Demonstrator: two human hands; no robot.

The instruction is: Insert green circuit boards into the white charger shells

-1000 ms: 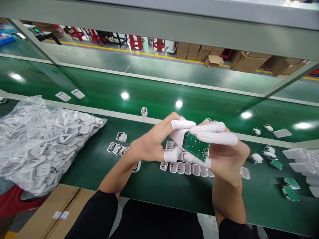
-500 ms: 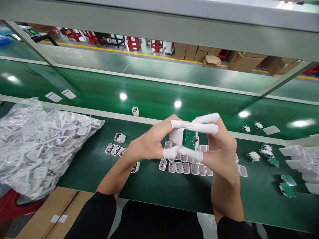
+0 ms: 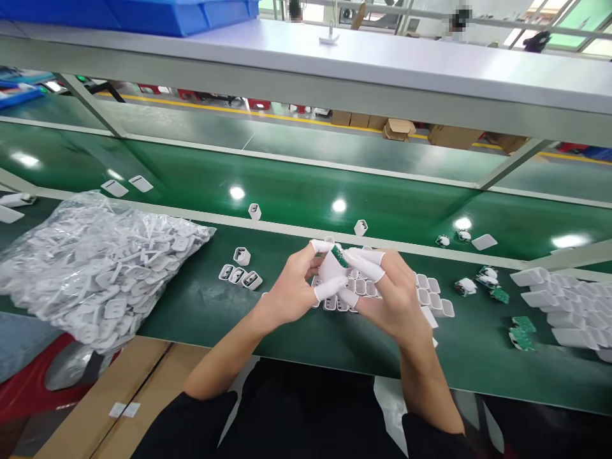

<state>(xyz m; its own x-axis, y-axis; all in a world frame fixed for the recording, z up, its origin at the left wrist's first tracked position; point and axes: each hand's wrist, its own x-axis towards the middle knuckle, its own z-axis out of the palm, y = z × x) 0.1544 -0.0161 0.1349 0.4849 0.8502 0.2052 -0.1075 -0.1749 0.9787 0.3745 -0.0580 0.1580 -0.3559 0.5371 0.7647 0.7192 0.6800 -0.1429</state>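
My left hand, with white covers on the fingertips, is closed around a white plastic charger housing. Between the fingers of my right hand, also in white fingertip covers, is a green circuit board. The board sits at the housing's open mouth, partly inside it, with just a strip showing. The housing is tilted, its mouth toward the upper right. Under and beyond both hands, rows of small white housings stand on the green bench; my hands hide part of them.
A clear bag of white plastic parts lies at left. Several housings with parts inside stand nearer the middle. At right are loose circuit boards and stacked white housings. A shelf with a blue bin crosses above.
The board has gone deeper into the housing; its broad green face showed before. The housing now tilts more upright. My view has shifted upward, bringing the shelf top and blue bin into sight.
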